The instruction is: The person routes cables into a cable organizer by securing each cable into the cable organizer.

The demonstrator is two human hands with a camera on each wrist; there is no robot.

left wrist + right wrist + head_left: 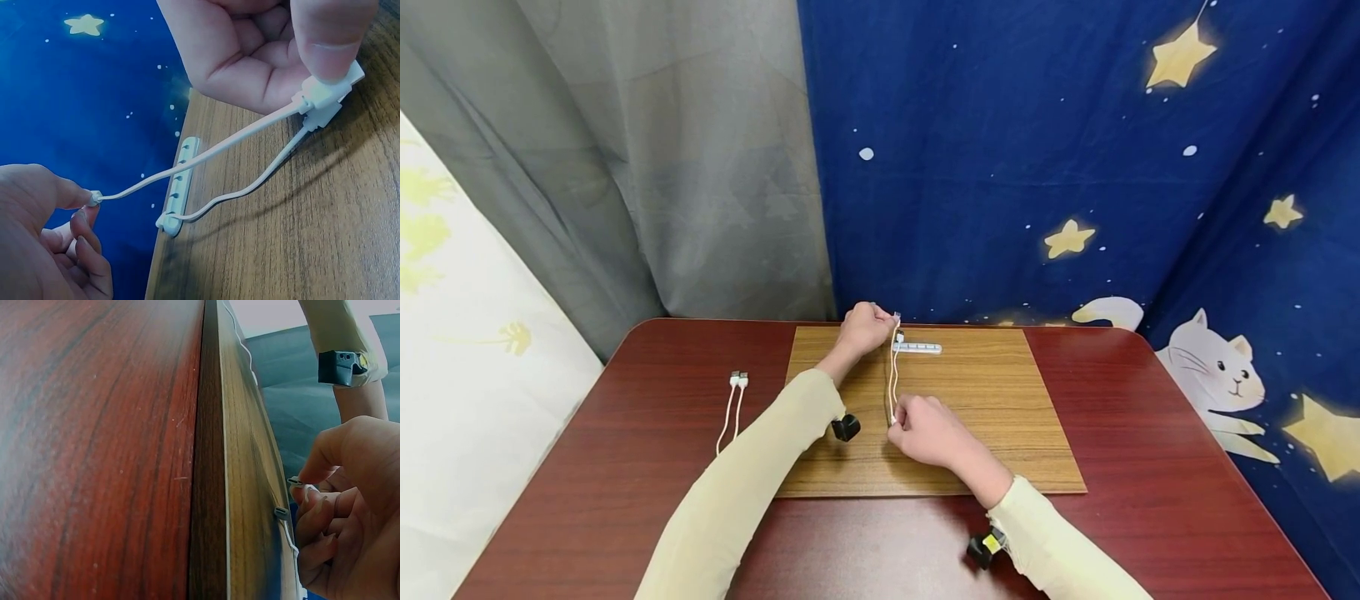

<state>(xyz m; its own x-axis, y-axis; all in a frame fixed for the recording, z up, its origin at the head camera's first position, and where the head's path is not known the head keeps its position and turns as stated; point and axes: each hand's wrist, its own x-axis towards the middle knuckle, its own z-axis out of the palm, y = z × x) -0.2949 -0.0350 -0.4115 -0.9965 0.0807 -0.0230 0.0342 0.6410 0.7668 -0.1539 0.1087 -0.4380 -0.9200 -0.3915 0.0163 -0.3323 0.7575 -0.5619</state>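
My left hand (865,329) is at the board's far edge, pinching one plug end (95,198) of a white USB cable (237,136). Nearer to me, my right hand (928,429) pinches the plug (297,481) at that cable's other end. A second white cable (253,185) runs alongside, and its near plug (281,514) sits just beside the right fingers. Its far end is at the end slot of a white cable clip strip (922,348), which lies along the far edge. Whether the right hand also touches the second plug, I cannot tell.
The clip strip lies on a wood-grain board (1000,417) on a dark red table (655,508). To the left, a pair of white USB cables (728,408) lies with plugs pointing away. Grey (722,150) and blue star-patterned curtains (962,167) hang behind the table.
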